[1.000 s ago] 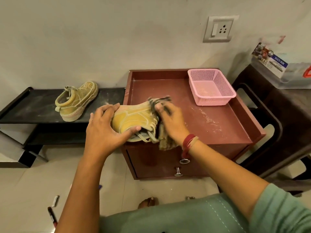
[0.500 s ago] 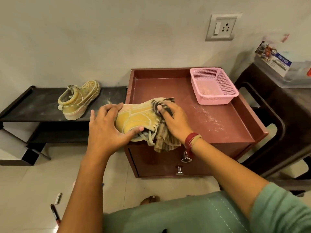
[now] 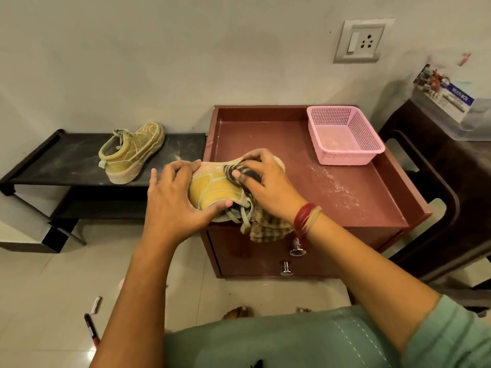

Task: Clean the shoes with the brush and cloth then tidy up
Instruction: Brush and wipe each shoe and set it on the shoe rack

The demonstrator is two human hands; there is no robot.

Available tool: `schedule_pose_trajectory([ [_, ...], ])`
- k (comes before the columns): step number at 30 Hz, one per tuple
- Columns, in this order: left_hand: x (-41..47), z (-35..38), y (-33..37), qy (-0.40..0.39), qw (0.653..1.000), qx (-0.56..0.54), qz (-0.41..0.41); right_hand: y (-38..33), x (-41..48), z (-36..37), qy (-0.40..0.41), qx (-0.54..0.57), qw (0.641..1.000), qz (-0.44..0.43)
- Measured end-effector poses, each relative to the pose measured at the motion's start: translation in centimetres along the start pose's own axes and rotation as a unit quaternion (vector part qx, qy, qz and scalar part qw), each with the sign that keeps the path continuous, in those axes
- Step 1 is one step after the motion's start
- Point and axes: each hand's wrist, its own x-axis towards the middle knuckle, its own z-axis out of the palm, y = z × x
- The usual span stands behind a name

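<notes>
A person's left hand (image 3: 175, 205) gripped one end of a yellow shoe (image 3: 212, 188) at the near left corner of the maroon surface (image 3: 345, 197), thumb hooked under its near side and fingers curled over the far side. The right hand (image 3: 268, 187) pressed a striped cloth (image 3: 265, 229) against the shoe, fingers curled around the fabric, whose loose end hung over the near edge of the surface.

Within the last second the right hand had slid the cloth from the shoe's near side up and over towards its far edge, while the left hand kept its hold. That pointed to a wiping stroke in progress, so the cloth stage of the cleaning looked under way on this shoe, with the tidying apparently still to come.

Two shoes were in view: the one being wiped and a second shoe (image 3: 130, 152), which stood well apart to the left on a low black rack (image 3: 53, 160). There was one cloth, one pink basket (image 3: 348, 158) at the far right of the surface, and two metal knobs (image 3: 297, 248) on the cabinet front. No brush could be seen. White dust streaked the surface between the shoe and the basket.
</notes>
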Motion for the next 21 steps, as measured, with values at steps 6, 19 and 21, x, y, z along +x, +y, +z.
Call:
schedule_pose_trajectory([
  [6,-0.1,0.0,-0.3,0.004,1.000,0.007,0.009,-1.5,0.2,0.7,0.024,-0.023,0.999,-0.037],
  [19,-0.3,0.0,-0.3,-0.002,0.999,0.039,0.030,-0.3,0.8,1.1,-0.011,0.002,1.000,-0.019],
  [21,-0.3,0.1,-0.1,-0.004,0.999,0.039,0.027,-0.2,0.9,0.8,0.015,-0.035,0.999,0.017],
])
